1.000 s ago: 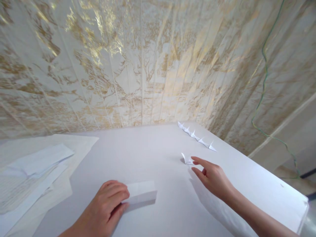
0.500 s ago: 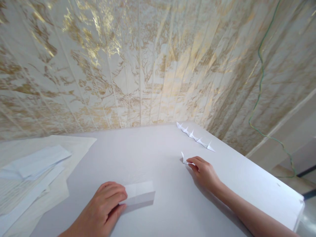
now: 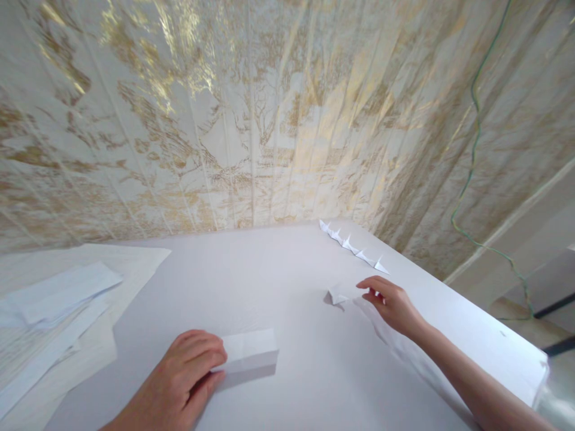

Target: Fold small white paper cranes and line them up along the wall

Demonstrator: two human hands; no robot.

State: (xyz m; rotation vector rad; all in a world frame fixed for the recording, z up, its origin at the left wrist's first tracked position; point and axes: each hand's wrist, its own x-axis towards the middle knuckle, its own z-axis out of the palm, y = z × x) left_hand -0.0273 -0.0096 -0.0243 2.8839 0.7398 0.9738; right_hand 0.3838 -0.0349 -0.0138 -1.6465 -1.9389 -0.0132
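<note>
Near the front of the white table, my left hand [image 3: 191, 371] is closed on the left end of a folded white paper strip [image 3: 251, 348], which has a lengthwise crease. A small folded paper piece [image 3: 336, 296] with pointed tips sits on the table in the middle right. Just to its right hovers my right hand [image 3: 389, 302], apart from it, thumb and fingers slightly separated with nothing between them. Farther back stands a row of small folded paper boats [image 3: 347, 244] with upright points, close to the table's right edge.
On the left lie a large cream sheet [image 3: 144, 260] and several loose white papers [image 3: 67, 290]. A patterned white and gold curtain [image 3: 251, 120] hangs behind the white table [image 3: 224, 269]. A green cord [image 3: 476, 131] runs down at the right.
My right hand has let go of the small folded paper piece and drawn back up and to the right. The piece now rests on the table. My left hand keeps its hold on the strip.
</note>
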